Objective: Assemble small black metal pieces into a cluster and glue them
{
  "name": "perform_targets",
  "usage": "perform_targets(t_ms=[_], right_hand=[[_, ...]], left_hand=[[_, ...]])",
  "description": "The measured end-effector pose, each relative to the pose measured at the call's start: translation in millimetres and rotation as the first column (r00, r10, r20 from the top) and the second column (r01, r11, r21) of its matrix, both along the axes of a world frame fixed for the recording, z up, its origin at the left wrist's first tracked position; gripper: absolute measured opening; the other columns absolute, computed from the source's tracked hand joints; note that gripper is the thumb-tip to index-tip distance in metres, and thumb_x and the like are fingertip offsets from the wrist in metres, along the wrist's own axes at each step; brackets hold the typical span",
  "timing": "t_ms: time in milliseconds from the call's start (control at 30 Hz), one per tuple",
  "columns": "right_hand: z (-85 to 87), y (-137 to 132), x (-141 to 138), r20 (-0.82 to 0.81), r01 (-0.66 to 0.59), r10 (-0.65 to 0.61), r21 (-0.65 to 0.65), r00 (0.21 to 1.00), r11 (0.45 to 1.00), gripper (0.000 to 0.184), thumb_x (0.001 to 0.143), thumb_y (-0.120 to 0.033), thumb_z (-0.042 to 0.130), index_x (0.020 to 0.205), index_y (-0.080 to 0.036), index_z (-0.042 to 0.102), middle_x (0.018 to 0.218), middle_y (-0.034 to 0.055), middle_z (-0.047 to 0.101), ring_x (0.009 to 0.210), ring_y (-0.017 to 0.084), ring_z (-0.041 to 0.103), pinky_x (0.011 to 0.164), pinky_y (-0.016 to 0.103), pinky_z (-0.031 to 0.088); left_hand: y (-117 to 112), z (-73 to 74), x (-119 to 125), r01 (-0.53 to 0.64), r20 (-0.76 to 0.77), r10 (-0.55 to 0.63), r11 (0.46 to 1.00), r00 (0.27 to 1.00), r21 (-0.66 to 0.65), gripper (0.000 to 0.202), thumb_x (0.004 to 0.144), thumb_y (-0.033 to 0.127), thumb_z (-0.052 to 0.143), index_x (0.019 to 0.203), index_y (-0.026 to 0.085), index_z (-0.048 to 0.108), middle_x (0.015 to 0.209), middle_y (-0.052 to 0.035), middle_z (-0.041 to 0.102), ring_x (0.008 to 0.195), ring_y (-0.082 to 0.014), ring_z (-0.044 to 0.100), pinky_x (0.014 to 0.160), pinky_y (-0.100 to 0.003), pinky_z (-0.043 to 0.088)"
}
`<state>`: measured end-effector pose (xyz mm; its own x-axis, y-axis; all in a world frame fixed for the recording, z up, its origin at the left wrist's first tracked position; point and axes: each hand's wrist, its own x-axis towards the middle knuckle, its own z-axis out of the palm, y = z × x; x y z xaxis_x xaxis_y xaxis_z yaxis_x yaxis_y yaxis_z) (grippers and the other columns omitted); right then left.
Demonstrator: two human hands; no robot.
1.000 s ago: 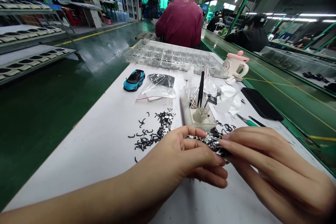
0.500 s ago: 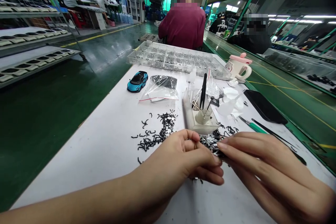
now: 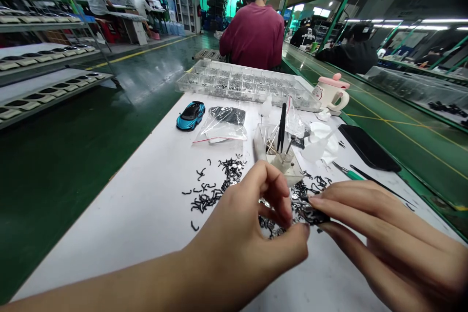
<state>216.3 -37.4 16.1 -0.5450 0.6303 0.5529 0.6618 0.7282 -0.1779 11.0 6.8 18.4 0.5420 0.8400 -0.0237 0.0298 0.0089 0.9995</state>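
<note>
Left hand (image 3: 248,209): fingers curled and bunched, fingertips close together right at the clump of black-and-silver pieces (image 3: 310,212); cannot tell if it is actually gripping, fingertips partly hidden. Right hand (image 3: 387,236): fingers pressed side by side, nearly straight, pinching the clump against the thumb. The clump sits between both hands, held up over the white table (image 3: 146,219).

Just beyond the hands, loose black curved pieces (image 3: 215,195) lie scattered on the table, more under and around the clump. Beyond the left hand's fingertips stands a clear acrylic holder (image 3: 290,168) with black tweezers (image 3: 282,126) upright in it. Right of that, a plastic squeeze bottle (image 3: 316,150) lies on white tissue. Near the right table edge: a black tablet-like slab (image 3: 367,147) and a green-handled tool (image 3: 349,174).

Farther up: a plastic bag of black parts (image 3: 223,124), a blue model car (image 3: 190,115), a pink-lidded mug (image 3: 331,93), and a clear compartment tray (image 3: 248,83) at the far end. A co-worker in a maroon shirt (image 3: 252,34) sits past the tray.
</note>
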Motion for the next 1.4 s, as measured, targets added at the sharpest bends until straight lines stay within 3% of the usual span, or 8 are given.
perform_targets(t_ms=[167,500,767,900,1000,1167,1300,1400], right_hand=[[0.0,-0.1,7.7,-0.011,-0.031,0.031,-0.029,0.999,0.999,0.039,0.091,-0.006,0.052,0.128,-0.016,0.052,0.121,0.0061,0.051,0.113,0.014,0.050,0.103,0.019,0.038],[-0.5,-1.1,2.3,-0.085,-0.120,0.110,-0.127,0.990,0.985,0.037,0.094,-0.011,0.050,0.129,-0.021,0.050,0.128,0.0004,0.051,0.119,0.012,0.048,0.104,0.012,0.039],[-1.5,-1.2,-10.0,-0.245,-0.093,0.048,-0.176,0.968,0.980,0.025,0.098,-0.014,0.047,0.120,-0.022,0.057,0.115,0.0005,0.061,0.111,0.013,0.055,0.097,0.015,0.047],[-5.8,2.3,-13.5,-0.397,-0.033,-0.108,-0.333,0.912,0.942,0.023,0.096,-0.021,0.055,0.114,-0.034,0.062,0.115,-0.0078,0.064,0.110,0.006,0.058,0.100,0.005,0.038],[-9.6,3.8,-16.6,-0.531,-0.069,-0.227,-0.480,0.816,0.875,0.020,0.096,-0.029,0.056,0.111,-0.041,0.064,0.110,-0.0089,0.065,0.106,0.006,0.060,0.090,0.004,0.046],[-11.9,5.2,-22.1,-0.569,-0.073,-0.292,-0.532,0.769,0.843,0.019,0.093,-0.031,0.061,0.108,-0.042,0.066,0.096,-0.0041,0.062,0.083,0.008,0.062,0.063,0.009,0.051],[-13.8,7.1,-21.7,-0.541,-0.007,-0.296,-0.487,0.787,0.873,0.017,0.090,-0.031,0.064,0.105,-0.040,0.068,0.073,-0.0046,0.052,0.063,0.007,0.051,0.054,0.014,0.045],[-16.0,9.4,-19.2,-0.510,0.030,-0.274,-0.435,0.815,0.900,0.015,0.090,-0.028,0.065,0.103,-0.036,0.067,0.067,-0.0048,0.053,0.063,0.009,0.053,0.056,0.016,0.045]], left_hand=[[1.4,-7.5,-2.5,-0.092,-0.013,0.113,0.862,0.994,0.498,0.023,0.079,0.016,0.069,0.088,0.021,0.048,0.088,0.0025,0.056,0.085,-0.0108,0.057,0.081,-0.023,0.048],[-3.4,-5.0,-10.0,0.106,-0.121,-0.013,0.583,0.993,0.806,0.030,0.094,0.014,0.056,0.119,0.016,0.040,0.124,-0.0035,0.063,0.114,-0.0052,0.058,0.100,-0.005,0.038],[-7.4,-4.5,-11.3,0.099,-0.129,0.005,0.613,0.992,0.784,0.025,0.093,0.012,0.057,0.113,0.019,0.046,0.110,0.0025,0.069,0.106,-0.0064,0.064,0.094,-0.006,0.045],[-4.9,-8.1,-7.6,-0.022,-0.029,0.061,0.695,0.998,0.719,0.032,0.088,0.016,0.065,0.115,0.018,0.047,0.113,0.0009,0.066,0.105,-0.0053,0.062,0.095,-0.005,0.042],[-6.3,-10.5,-3.5,-0.072,0.020,0.075,0.792,0.997,0.606,0.033,0.086,0.016,0.066,0.114,0.020,0.050,0.113,0.0012,0.065,0.106,-0.0069,0.061,0.096,-0.009,0.043],[-10.3,-9.0,2.5,-0.107,0.150,0.087,0.986,0.985,0.129,0.025,0.085,0.020,0.068,0.103,0.026,0.052,0.103,0.0057,0.067,0.100,-0.0088,0.065,0.089,-0.014,0.052],[-9.8,-4.6,4.0,-0.054,0.249,0.114,0.971,0.962,-0.233,0.027,0.083,0.020,0.072,0.100,0.025,0.051,0.096,0.0048,0.070,0.093,-0.0109,0.068,0.082,-0.016,0.053],[-7.5,-2.8,3.4,-0.026,0.290,0.140,0.931,0.947,-0.364,0.032,0.081,0.019,0.074,0.101,0.023,0.050,0.096,0.0018,0.071,0.093,-0.0125,0.068,0.082,-0.018,0.052]])
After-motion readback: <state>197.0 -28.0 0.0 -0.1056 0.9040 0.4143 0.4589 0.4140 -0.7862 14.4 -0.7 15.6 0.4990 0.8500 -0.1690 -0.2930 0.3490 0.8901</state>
